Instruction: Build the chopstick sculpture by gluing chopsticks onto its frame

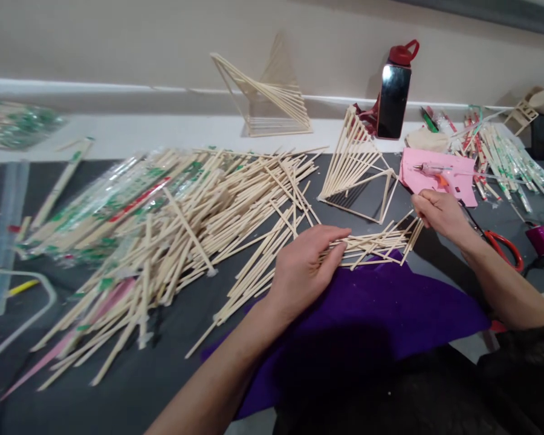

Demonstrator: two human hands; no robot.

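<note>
My left hand (306, 258) is wrapped round one end of a loose bundle of thin wooden chopsticks (376, 244), thumb on the near side and fingers over the top. The bundle lies across the far edge of a purple cloth (367, 296), several sticks crossing at angles. At its right end my right hand (439, 211) is closed in a fist beside the stick tips; whether it pinches any of them is hidden. Just beyond the bundle stands a twisted stick frame (353, 163) with fanned rows of sticks.
A large heap of chopsticks (226, 211) and wrapped packs (113, 199) spread to the left. Behind are another stick model (276, 99) and a phone (393, 101) propped against a red-lidded bottle (402, 54). To the right lie a glue gun (435, 170) on pink sheets (410, 160) and orange-handled scissors (503, 249).
</note>
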